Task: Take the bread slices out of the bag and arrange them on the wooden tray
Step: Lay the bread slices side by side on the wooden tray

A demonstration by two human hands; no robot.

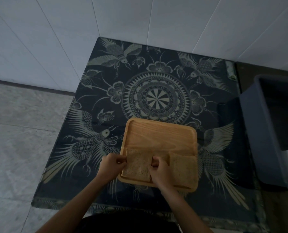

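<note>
Two bread slices lie on the wooden tray [158, 137], along its near edge. My left hand [112, 165] pinches the left edge of the nearer-left slice [138, 165] and my right hand [160, 172] pinches its right edge, fingers closed on it. That slice sits in the tray's near left corner (the bag is out of view). The second slice [183, 170] fills the near right corner, just beside my right hand. A dark bin [257, 132] stands off the patterned table's [156, 81] right edge.
</note>
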